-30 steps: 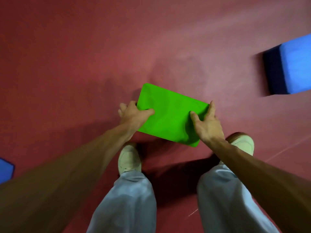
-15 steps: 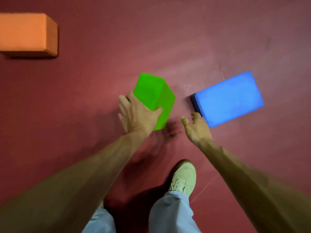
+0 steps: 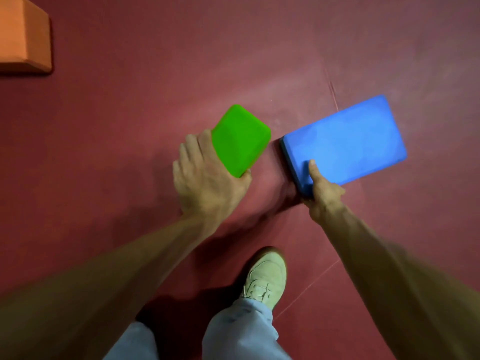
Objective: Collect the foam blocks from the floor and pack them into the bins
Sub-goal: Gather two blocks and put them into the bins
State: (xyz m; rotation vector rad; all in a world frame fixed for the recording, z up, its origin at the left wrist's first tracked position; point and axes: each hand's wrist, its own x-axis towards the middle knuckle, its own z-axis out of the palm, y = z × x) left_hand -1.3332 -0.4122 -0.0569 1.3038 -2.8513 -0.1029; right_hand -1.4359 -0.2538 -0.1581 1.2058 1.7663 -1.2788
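My left hand (image 3: 207, 178) grips a bright green foam block (image 3: 240, 139) by its near end and holds it above the dark red floor. Just to its right a blue foam block (image 3: 348, 141) lies flat on the floor. My right hand (image 3: 320, 189) grips the blue block's near left corner, with the thumb on its top face and the fingers hidden under the edge. An orange foam block (image 3: 23, 35) sits on the floor at the far left. No bin is in view.
The floor (image 3: 155, 87) is a dark red mat with a thin seam line (image 3: 331, 87) running past the blue block. My shoe (image 3: 266, 278) and light trouser legs are at the bottom centre.
One second ago both hands held the green block. The right hand let go, reached right and took hold of the blue block's corner, while the left hand kept the green block.
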